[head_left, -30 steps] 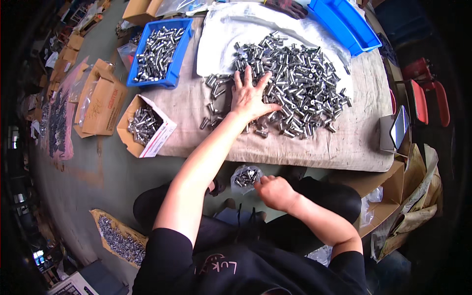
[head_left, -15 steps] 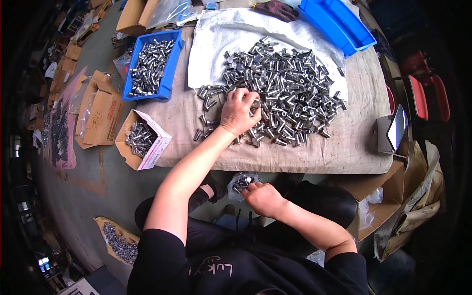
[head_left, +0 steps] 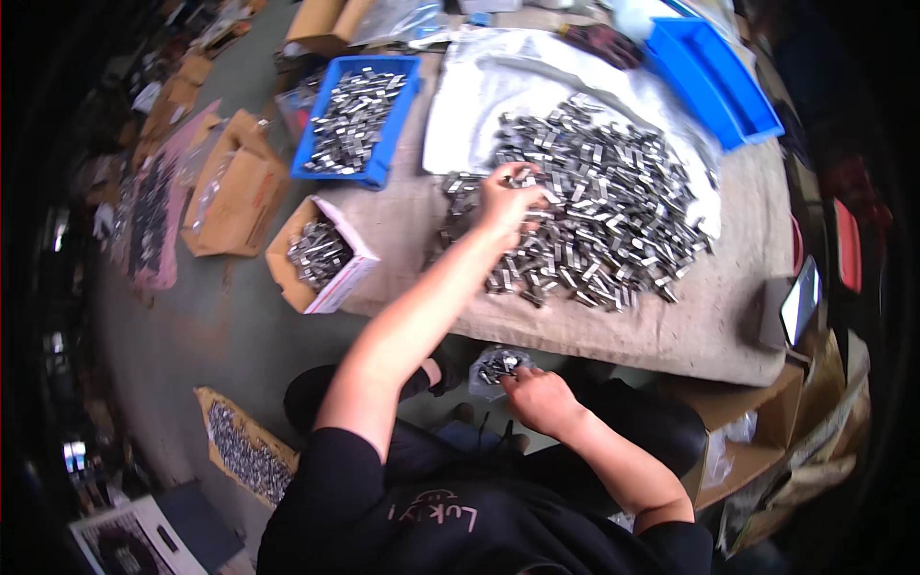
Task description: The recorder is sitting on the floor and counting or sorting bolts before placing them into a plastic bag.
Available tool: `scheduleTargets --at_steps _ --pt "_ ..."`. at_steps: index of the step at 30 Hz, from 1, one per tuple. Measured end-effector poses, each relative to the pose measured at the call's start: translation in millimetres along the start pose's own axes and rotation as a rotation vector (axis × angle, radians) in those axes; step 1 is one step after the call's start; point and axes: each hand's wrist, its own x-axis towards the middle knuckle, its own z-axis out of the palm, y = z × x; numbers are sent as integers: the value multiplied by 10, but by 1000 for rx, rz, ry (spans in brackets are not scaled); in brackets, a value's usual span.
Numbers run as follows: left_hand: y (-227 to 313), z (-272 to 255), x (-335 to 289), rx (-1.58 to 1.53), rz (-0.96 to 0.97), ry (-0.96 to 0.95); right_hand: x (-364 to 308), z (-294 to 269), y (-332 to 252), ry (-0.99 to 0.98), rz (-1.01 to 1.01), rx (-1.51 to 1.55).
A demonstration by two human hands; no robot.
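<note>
A large heap of short, shiny headed metal pins (head_left: 613, 211), some with hollow ends, lies on a white sheet and the cloth-covered table. At its left side my left hand (head_left: 510, 201) has its fingers curled round a few pins; blur hides how many. Below the table's front edge, a clear plastic bag (head_left: 487, 387) with pins inside hangs over my lap. My right hand (head_left: 544, 398) is closed on the right side of the bag's mouth, its fingertips partly hidden.
A blue bin (head_left: 412, 86) of pins and an open carton (head_left: 287, 278) of pins stand left of the heap. Another blue bin (head_left: 733, 120) and a dark glove (head_left: 604, 43) lie at the back. A cardboard box (head_left: 709, 474) holding plastic bags stands at the lower right.
The whole view has shifted and tilted, so the table sits further right and lower. My left hand stays at the heap's left side; my right hand stays at the bag.
</note>
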Motion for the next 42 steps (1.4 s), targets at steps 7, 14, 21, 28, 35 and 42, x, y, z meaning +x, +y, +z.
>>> scheduleTargets --at_steps 7,14,21,28,35,42 --pt "-297 -37 91 -1404 -464 -380 67 -32 -24 28 9 -40" --pt "-293 207 -63 -1464 -396 -464 66 -7 -14 62 32 -55" --pt "-398 87 147 -1444 -430 -509 83 -51 -38 24 41 -113" --pt "-171 -185 -545 -1177 -350 -516 123 -97 63 144 56 -64" --pt "-70 -521 -1525 -805 -320 -439 64 -450 130 542 110 670" --pt "-185 -771 -2285 -651 -233 -363 43 -483 -192 263 143 1487"
